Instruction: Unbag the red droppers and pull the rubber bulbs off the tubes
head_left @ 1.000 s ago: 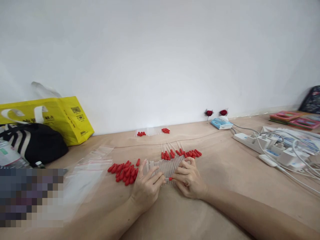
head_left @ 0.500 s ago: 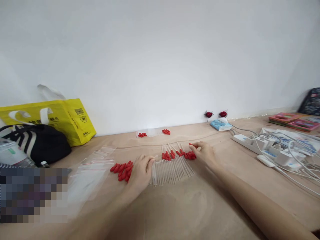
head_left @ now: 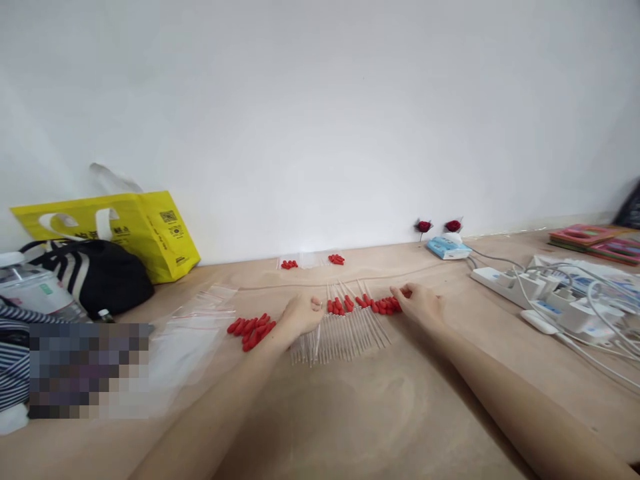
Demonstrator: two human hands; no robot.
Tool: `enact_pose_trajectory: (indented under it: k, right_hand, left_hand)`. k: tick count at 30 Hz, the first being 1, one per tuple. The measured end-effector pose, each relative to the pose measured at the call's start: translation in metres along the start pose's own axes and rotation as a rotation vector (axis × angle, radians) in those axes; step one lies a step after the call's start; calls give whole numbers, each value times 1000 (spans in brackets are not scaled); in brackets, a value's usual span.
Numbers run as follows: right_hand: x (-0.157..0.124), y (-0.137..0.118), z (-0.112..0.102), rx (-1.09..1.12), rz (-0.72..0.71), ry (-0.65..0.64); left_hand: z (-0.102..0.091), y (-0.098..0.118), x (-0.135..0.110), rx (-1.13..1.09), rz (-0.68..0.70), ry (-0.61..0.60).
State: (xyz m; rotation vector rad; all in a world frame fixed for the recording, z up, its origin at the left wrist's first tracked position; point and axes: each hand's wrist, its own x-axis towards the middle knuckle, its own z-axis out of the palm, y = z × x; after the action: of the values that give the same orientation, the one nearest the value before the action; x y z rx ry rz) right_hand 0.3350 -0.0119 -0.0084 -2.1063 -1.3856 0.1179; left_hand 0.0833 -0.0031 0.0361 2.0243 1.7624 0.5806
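Note:
A row of clear glass dropper tubes (head_left: 345,333) lies on the tan table, some of them fitted with red rubber bulbs (head_left: 365,304) at the far end. My left hand (head_left: 301,313) rests at the left end of the row, fingers curled against the tubes; what they pinch is hidden. My right hand (head_left: 417,301) lies at the right end of the capped row, fingertips touching the red bulbs. A loose pile of red bulbs (head_left: 251,330) sits just left of my left hand.
Clear zip bags (head_left: 193,327) lie to the left, with a black striped bag (head_left: 97,275) and a yellow bag (head_left: 150,230) behind. Two small bagged lots of bulbs (head_left: 310,261) sit by the wall. Power strips and cables (head_left: 555,293) crowd the right.
Both hands moved apart and away from me: the left to the row's left end, the right out to the capped bulbs at the right end. The camera turned slightly left.

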Motion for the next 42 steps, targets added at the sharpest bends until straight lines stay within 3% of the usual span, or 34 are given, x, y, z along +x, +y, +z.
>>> enact_pose_trajectory:
  k: [9,15,18,20,22,24,30,42]
  right_hand:
    - [-8,-3,2,-9,-106,113]
    - [-21,-6,6,-25,-262,166]
    - [-32,-12,8,-11,-396,167]
    - [-38,-23,10,-10,-468,155]
    - [-42,-40,14,-35,-511,130]
    - [-42,-59,20,-80,-519,82]
    - [-39,-102,43,-247,-453,-16]
    - [-35,-108,52,-220,-348,-17]
  left_hand:
    - [11,6,2,294,-4,-17]
    - [6,1,-11,309,120,70]
    - [1,-16,-33,280,285,188]
    - [0,-33,-50,234,571,335]
    - [0,-50,-63,214,760,420]
    - [2,-62,-70,174,831,437]
    - [5,-69,-68,65,763,404]
    - [4,-67,-69,47,735,355]
